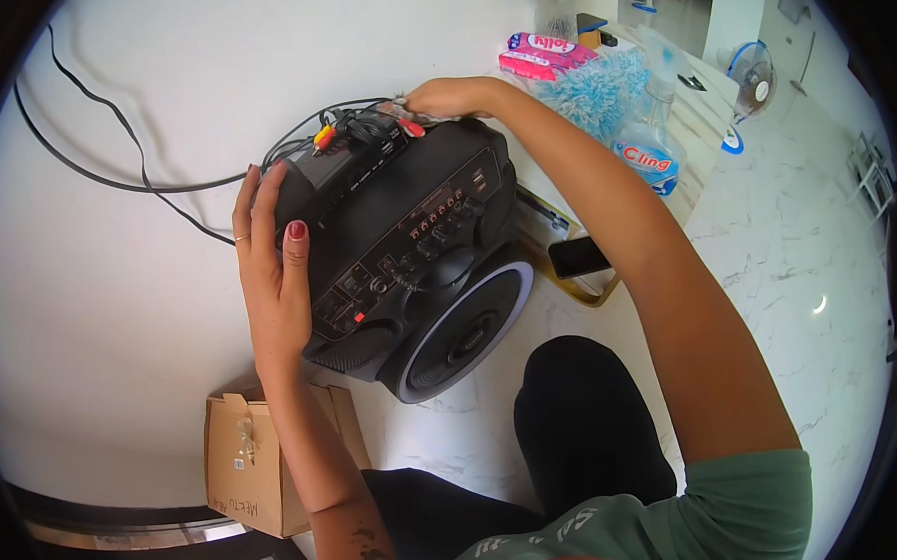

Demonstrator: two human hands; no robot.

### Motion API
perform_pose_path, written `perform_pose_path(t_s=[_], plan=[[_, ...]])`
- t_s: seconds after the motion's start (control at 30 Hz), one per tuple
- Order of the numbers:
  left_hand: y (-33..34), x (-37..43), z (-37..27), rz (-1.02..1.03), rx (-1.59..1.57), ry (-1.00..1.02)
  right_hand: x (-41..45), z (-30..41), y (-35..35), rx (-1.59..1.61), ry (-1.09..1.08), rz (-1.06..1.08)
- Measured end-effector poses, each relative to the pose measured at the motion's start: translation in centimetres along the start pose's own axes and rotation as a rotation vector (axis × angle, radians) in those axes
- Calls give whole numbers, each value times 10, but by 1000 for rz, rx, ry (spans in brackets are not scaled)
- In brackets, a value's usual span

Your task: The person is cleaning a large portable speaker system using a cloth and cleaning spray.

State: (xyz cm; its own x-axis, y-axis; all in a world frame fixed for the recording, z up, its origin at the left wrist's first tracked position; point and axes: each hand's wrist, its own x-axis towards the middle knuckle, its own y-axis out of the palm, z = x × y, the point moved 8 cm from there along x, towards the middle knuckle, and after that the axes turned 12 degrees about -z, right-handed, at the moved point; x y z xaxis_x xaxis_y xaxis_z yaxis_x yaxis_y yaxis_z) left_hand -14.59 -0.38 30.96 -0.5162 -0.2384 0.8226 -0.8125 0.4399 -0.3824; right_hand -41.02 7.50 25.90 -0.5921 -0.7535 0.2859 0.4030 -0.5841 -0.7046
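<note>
A large black loudspeaker (385, 208) stands against the white wall, its panel of knobs and sockets facing up and its round woofer toward me. On its top rests a black set-top box (353, 168) with a bundle of black cables (363, 126) and red and yellow RCA plugs (325, 139). My left hand (275, 272) grips the speaker's left top edge, the thumb apart from the fingers. At the far right corner of the top, my right hand (452, 100) is closed on a greyish cloth (403, 111), mostly hidden under it.
Right of the speaker, a marble-patterned table (702, 149) bears a spray bottle (649, 140), a blue fluffy duster (590, 93), a pink tissue pack (547, 56) and a flower vase (557, 16). A phone (579, 258) lies below. A cardboard box (246, 461) sits at left; cables (118, 110) run along the wall.
</note>
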Motion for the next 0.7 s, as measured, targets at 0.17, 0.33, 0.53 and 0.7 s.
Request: perform_pose_path(t_s=[0.17, 0.33, 0.53, 0.7], plan=[[6, 0, -5, 17, -5, 12, 25, -32, 10, -36, 143, 21], [3, -2, 1, 13, 2, 5, -11, -62, 4, 435, 128, -68], [8, 4, -5, 17, 0, 24, -77, -62, -31, 460, 142, -585], [5, -1, -1, 16, 19, 8, -114, -62, -13, 578, 165, -922]])
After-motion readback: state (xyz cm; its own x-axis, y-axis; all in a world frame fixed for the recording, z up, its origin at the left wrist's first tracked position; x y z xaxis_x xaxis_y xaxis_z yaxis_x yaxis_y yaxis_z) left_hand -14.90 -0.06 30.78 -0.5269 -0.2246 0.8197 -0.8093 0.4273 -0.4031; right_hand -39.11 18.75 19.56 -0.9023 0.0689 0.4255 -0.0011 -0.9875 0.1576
